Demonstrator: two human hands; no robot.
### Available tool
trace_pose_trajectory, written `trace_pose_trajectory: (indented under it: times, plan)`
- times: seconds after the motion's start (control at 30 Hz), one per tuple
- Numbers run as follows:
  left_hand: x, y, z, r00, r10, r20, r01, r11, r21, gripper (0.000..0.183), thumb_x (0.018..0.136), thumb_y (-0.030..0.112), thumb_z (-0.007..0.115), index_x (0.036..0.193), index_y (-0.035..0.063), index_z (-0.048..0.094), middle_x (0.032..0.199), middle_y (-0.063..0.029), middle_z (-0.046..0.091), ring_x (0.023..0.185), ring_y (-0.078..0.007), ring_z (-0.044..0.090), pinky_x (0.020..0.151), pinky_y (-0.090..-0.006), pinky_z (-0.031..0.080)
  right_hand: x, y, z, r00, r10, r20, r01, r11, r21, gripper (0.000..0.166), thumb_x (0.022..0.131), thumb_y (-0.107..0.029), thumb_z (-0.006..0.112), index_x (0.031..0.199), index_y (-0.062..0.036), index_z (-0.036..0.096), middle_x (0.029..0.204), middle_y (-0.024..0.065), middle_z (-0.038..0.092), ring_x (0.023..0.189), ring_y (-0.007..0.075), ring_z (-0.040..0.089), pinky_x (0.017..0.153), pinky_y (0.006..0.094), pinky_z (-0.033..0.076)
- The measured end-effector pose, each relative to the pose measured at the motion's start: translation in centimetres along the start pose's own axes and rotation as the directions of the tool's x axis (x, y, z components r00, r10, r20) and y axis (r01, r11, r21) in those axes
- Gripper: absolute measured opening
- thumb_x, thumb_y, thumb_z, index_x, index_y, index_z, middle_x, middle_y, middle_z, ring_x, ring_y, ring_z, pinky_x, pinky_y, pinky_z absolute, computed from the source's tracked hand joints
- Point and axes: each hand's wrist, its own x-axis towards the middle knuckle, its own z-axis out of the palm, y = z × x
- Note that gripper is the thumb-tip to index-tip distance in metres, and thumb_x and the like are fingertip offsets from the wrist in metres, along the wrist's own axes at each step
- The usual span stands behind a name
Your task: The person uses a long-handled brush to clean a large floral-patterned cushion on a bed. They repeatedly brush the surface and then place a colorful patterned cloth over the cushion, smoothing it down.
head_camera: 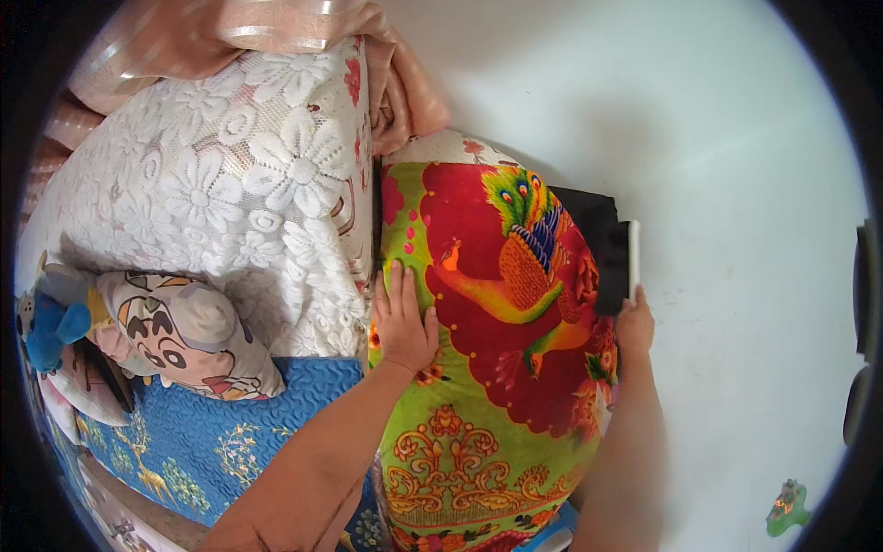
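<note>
A green and red cloth (pixel 476 366) printed with peacocks and flowers drapes over what looks like a sofa arm. My left hand (pixel 405 328) presses flat on its left side, fingers a little apart, holding nothing. Beyond the cloth's right edge, my right hand (pixel 635 326) grips the lower end of a white strip (pixel 635 255). This strip edges a dark, flat object (pixel 610 262), partly blurred; I cannot tell what it is. Behind it, a black panel (pixel 586 203) is partly hidden by the cloth.
White floral lace (pixel 276 159) covers the sofa back, below a pink satiny curtain (pixel 290 27). On the blue quilted seat pad (pixel 310 393) rest a cartoon-print pillow (pixel 193 338) and, farther left, a blue plush toy (pixel 52 331). A white wall (pixel 731 276) bounds the right side.
</note>
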Motion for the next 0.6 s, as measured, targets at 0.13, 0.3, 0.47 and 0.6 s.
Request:
trace_pose_trajectory:
  times: [0.13, 0.3, 0.47, 0.6]
  plan:
    - [-0.2, -0.6, -0.1, 1.000, -0.019, -0.002, 0.019, 0.999, 0.043, 0.060, 0.087, 0.016, 0.047, 0.139, 0.0013, 0.024, 0.147, -0.0171, 0.019, 0.130, -0.0455, 0.020, 0.103, -0.0547, 0.023, -4.4, -3.2, -1.9, 1.000, -0.017, -0.013, 0.021, 0.931, 0.365, 0.046, 0.093, -0.020, 0.049, 0.137, -0.0185, 0.039, 0.096, 0.0235, 0.063, 0.082, 0.0287, 0.064, 0.071, 0.0387, 0.050]
    - [-0.2, -0.6, 0.5, 0.999, -0.006, -0.043, 0.007, 1.000, 0.028, 0.064, 0.081, 0.020, 0.050, 0.137, -0.0018, 0.028, 0.146, -0.0175, 0.023, 0.129, -0.0454, 0.023, 0.105, -0.0540, 0.021, -12.6, -8.9, 1.0, 0.867, -0.498, -0.010, 0.382, 0.652, 0.655, 0.048, 0.091, -0.016, 0.053, 0.137, -0.0223, 0.040, 0.090, 0.0249, 0.063, 0.078, 0.0285, 0.065, 0.070, 0.0387, 0.050]
    - [-0.1, -0.5, 0.6, 0.998, 0.034, -0.060, -0.030, 0.998, 0.056, 0.063, 0.081, 0.019, 0.049, 0.137, -0.0021, 0.027, 0.146, -0.0187, 0.022, 0.128, -0.0459, 0.024, 0.104, -0.0540, 0.021, -11.9, -8.3, 0.5, 0.883, -0.371, 0.287, 0.198, 0.849, 0.490, 0.043, 0.092, -0.015, 0.050, 0.134, -0.0146, 0.041, 0.101, 0.0269, 0.060, 0.095, 0.0388, 0.060, 0.076, 0.0360, 0.048]
    - [-0.4, -0.6, 0.2, 0.997, 0.050, -0.062, -0.046, 0.997, 0.067, 0.063, 0.082, 0.019, 0.048, 0.137, -0.0022, 0.027, 0.146, -0.0193, 0.021, 0.128, -0.0458, 0.024, 0.104, -0.0538, 0.022, -8.0, -0.4, 1.9, 0.975, -0.178, 0.131, 0.146, 0.963, 0.225, 0.045, 0.094, -0.028, 0.043, 0.138, -0.0265, 0.035, 0.083, 0.0225, 0.064, 0.074, 0.0377, 0.063, 0.064, 0.0460, 0.051]
